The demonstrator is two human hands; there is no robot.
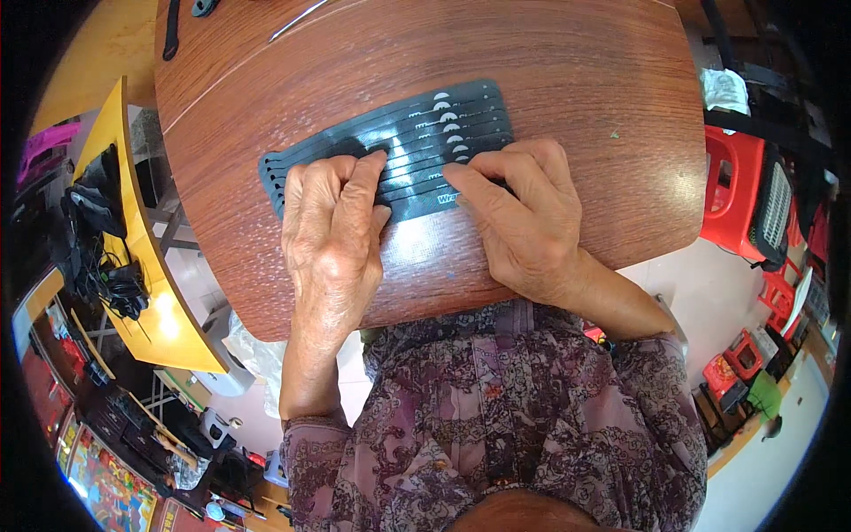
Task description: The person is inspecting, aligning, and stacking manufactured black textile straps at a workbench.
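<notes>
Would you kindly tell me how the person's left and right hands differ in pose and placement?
The left hand is over the left part of the dark strips; the right hand is at their right part. The left hand points mostly toward the picture's top, while the right hand angles toward the upper left. Both are bare and curled.

Swirl-print shirt [585, 426], purple/dk grey, matching slvs [660, 381] short of wrists, vert. placket [496, 399], L hand [332, 235] & R hand [532, 222] bare
</notes>
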